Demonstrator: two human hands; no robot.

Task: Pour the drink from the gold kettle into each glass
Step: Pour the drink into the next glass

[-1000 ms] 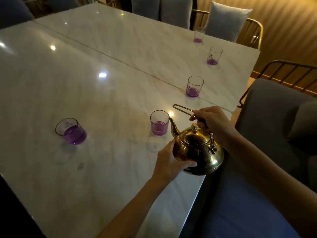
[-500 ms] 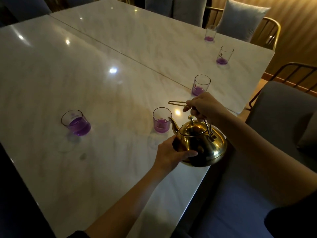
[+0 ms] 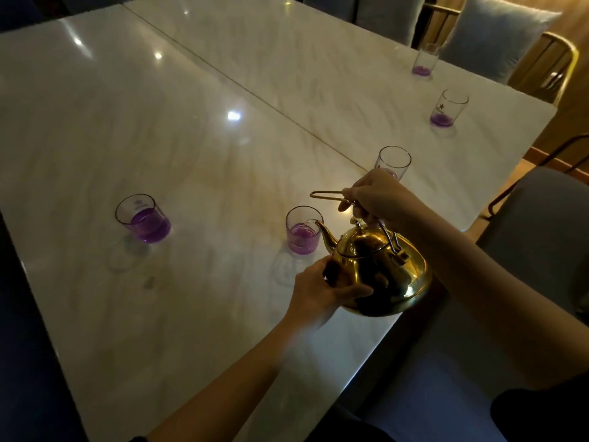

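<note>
Kettle [image 3: 379, 269] tilted over table's [image 3: 191, 154] near right edge, spout tip at rim of nearest glass [image 3: 302, 231], which holds purple drink. No stream visible; cannot tell if pouring. My right hand [image 3: 376, 196] closed around the wire handle [image 3: 328, 196] above the lid. My left hand [image 3: 322, 288] cupped against kettle's lower left side, thumb across the body. Second glass [image 3: 145, 218] to the left, well apart, fuller. Third glass [image 3: 393, 162] just behind my right hand, partly hidden. Two more glasses [image 3: 447, 108] farther along right edge, little purple in each. Cushioned chairs [image 3: 497, 36] beyond.
</note>
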